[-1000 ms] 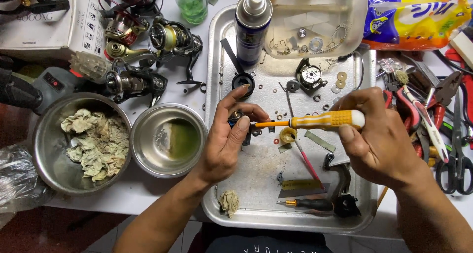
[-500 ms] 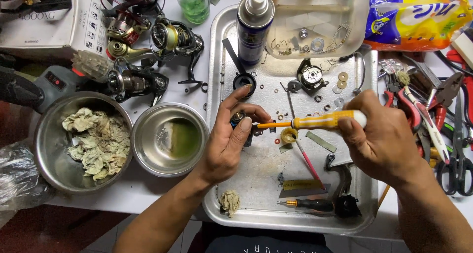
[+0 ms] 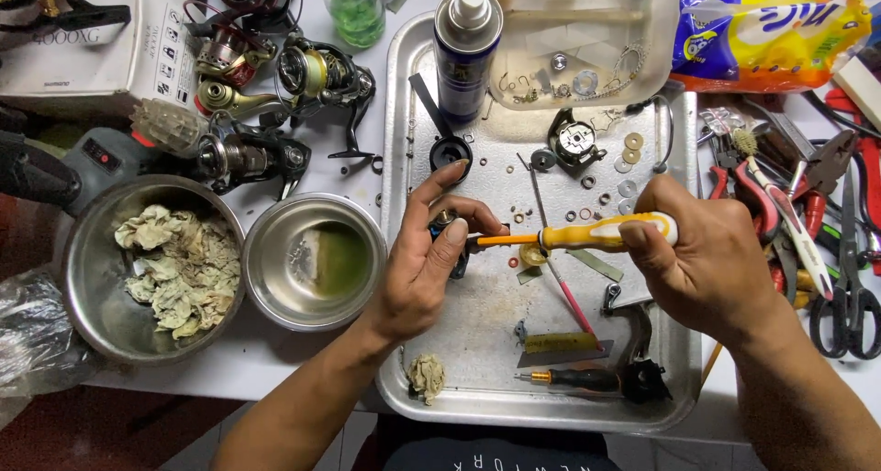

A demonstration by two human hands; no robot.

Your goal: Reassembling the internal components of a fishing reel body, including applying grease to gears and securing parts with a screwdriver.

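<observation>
Over a metal tray, my left hand pinches a small dark reel part, mostly hidden by the fingers. My right hand grips a yellow-handled screwdriver held level, its orange shaft pointing left into the part. Washers, screws and a black reel body lie scattered on the tray behind the hands. A second screwdriver with a black handle lies near the tray's front edge.
A spray can and a clear plastic tub stand at the tray's back. Left are two steel bowls, one with rags, one with greenish liquid, and several fishing reels. Pliers and scissors crowd the right.
Both hands stay in place over the tray; the screwdriver remains against the part, with only slight shifts of the fingers.
</observation>
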